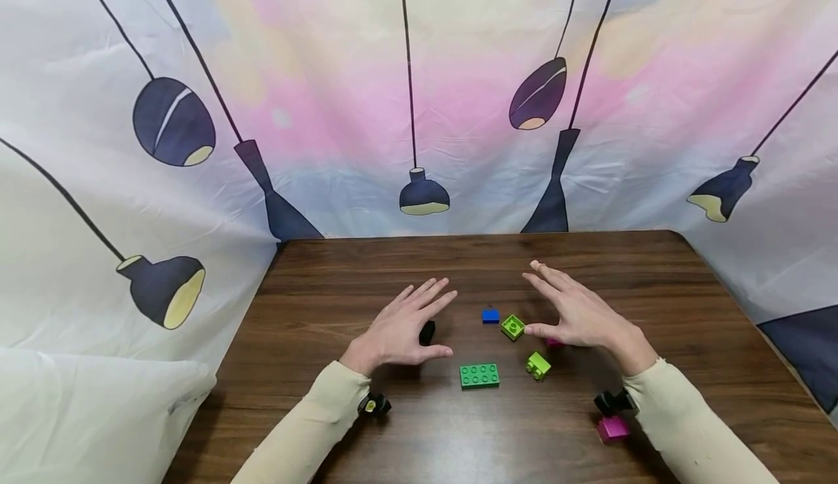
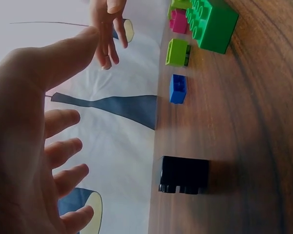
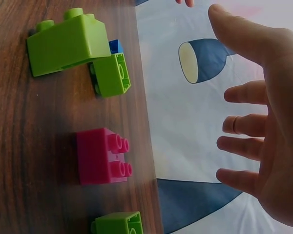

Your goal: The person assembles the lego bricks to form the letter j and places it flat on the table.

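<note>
My left hand (image 1: 406, 326), fingers spread, hovers over the left middle of the table, close above a black toy brick (image 1: 427, 332). Its palm holds nothing in the left wrist view, where the black brick (image 2: 184, 174) stands on the wood. On the other side my right hand (image 1: 579, 314) is also spread, holding nothing. It partly hides a pink brick (image 1: 553, 342), which shows whole as a pink brick (image 3: 100, 156) with studs in the right wrist view. Near the right thumb lies a lime brick (image 1: 513, 327). Between the hands are a blue brick (image 1: 490, 316) and a green eight-stud brick (image 1: 479, 375).
A second lime brick (image 1: 538, 366) lies right of the green one. Another pink brick (image 1: 613, 429) is beside the right wrist's black camera mount (image 1: 614, 402). The brown wooden table (image 1: 366, 258) ends at a lamp-printed cloth (image 1: 347, 105). White fabric (image 1: 98, 411) bulges at left.
</note>
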Tool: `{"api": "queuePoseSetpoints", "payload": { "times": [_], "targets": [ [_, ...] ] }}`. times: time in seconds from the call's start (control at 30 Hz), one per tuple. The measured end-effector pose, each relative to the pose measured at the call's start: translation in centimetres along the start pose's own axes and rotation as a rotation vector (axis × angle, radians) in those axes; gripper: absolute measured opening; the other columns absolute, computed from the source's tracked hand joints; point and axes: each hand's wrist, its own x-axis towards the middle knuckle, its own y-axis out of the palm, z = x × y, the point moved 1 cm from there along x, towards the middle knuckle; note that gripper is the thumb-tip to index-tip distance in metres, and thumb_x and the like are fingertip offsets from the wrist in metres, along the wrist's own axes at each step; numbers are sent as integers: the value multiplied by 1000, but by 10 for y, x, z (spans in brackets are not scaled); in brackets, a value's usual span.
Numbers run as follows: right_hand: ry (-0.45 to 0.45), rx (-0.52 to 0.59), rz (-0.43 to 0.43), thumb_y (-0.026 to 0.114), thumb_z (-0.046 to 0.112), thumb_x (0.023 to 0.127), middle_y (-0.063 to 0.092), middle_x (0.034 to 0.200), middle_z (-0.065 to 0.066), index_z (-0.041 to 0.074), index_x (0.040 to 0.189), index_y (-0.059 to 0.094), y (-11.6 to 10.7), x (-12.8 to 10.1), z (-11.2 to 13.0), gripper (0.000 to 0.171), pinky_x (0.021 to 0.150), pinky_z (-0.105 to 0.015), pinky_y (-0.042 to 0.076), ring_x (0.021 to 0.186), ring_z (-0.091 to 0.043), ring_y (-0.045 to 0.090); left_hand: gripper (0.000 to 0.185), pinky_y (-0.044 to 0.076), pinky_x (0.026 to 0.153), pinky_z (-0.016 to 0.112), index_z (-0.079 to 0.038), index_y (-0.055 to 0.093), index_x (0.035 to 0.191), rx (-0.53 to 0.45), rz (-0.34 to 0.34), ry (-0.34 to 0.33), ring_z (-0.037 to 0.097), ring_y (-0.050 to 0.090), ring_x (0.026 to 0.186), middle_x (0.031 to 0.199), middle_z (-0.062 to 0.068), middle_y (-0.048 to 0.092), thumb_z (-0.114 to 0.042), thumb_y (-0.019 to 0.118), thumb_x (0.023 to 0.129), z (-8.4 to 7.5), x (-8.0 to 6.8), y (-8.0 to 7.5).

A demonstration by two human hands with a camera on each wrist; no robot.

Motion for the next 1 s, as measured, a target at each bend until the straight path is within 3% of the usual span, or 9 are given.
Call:
{"api": "queuePoseSetpoints", "payload": {
  "times": [0.3,1.0],
  "targets": [
    [8,16,15,53,68,75,22,150,-6,22,144,27,6,-4,-1,87,98,-48,35,135,-30,25,91,23,107,48,-33,6,146,-6,4,13,20,14,140,153,-7,6,-66,54,76,-4,-1,5],
    [7,38,49,56,64,76,25,149,-8,16,142,32,14,-9,1,85,88,-47,44,131,-31,32,89,25,107,46,-30,11,147,-31,31,46,21,19,139,153,-6,9,-69,49,77,-13,-4,17]
  ]
}}
